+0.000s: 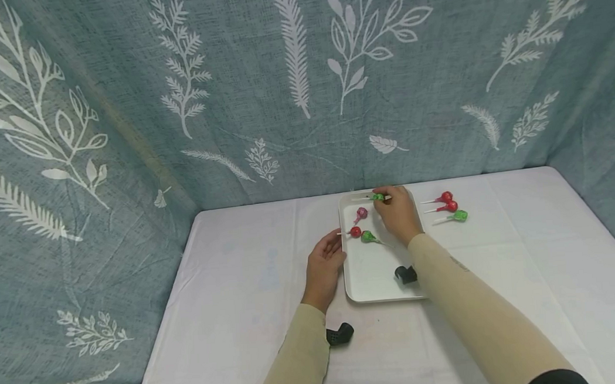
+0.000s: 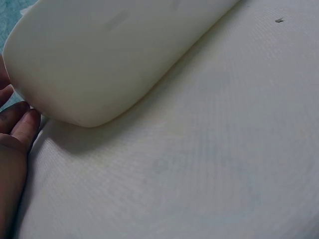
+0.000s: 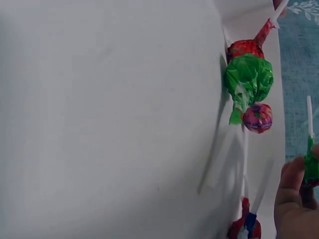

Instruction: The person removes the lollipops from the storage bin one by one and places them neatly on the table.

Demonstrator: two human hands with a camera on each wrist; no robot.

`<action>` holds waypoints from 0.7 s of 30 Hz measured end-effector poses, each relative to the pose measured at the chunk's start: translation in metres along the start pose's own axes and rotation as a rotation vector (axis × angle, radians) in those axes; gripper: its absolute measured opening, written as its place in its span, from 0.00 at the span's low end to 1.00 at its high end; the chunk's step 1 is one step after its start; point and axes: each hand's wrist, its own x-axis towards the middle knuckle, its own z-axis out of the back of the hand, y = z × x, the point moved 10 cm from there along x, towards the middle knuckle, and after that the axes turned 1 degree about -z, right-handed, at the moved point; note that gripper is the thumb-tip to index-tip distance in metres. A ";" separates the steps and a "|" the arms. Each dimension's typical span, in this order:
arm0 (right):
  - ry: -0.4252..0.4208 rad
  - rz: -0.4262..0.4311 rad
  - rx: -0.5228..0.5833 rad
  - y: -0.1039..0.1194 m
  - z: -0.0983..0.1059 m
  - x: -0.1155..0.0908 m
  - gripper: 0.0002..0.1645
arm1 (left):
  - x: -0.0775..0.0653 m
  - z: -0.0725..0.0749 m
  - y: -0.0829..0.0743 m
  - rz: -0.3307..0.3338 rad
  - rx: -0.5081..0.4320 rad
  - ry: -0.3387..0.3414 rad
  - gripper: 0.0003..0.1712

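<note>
A white tray (image 1: 383,275) lies on the table with several lollipops in its far half. My right hand (image 1: 397,213) pinches a green lollipop (image 1: 378,197) above the tray's far edge. In the right wrist view its white stick points up from the fingers (image 3: 291,184). My left hand (image 1: 324,268) is at the tray's left side, its relaxed fingers touching the outer wall. Near it a red lollipop (image 1: 355,232) lies with its stick over the rim, beside a green lollipop (image 1: 368,236). A pink lollipop (image 1: 361,213) lies farther back.
Right of the tray, two red lollipops (image 1: 447,197) and another green lollipop (image 1: 460,216) lie on the white tablecloth (image 1: 528,260). A blue-green curtain with white leaf prints (image 1: 305,151) hangs behind the table. Black wrist devices (image 1: 340,334) show by both sleeves.
</note>
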 end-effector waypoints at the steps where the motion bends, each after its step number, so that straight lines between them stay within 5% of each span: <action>1: 0.000 0.004 -0.004 0.000 0.001 0.000 0.19 | 0.000 0.000 0.000 0.000 -0.001 0.000 0.30; 10: 0.027 0.011 0.080 0.005 0.014 -0.007 0.18 | -0.001 0.002 0.002 -0.011 -0.003 0.009 0.30; 21: 0.010 -0.002 0.058 0.000 0.027 -0.015 0.20 | -0.002 0.004 0.006 -0.016 0.002 0.014 0.29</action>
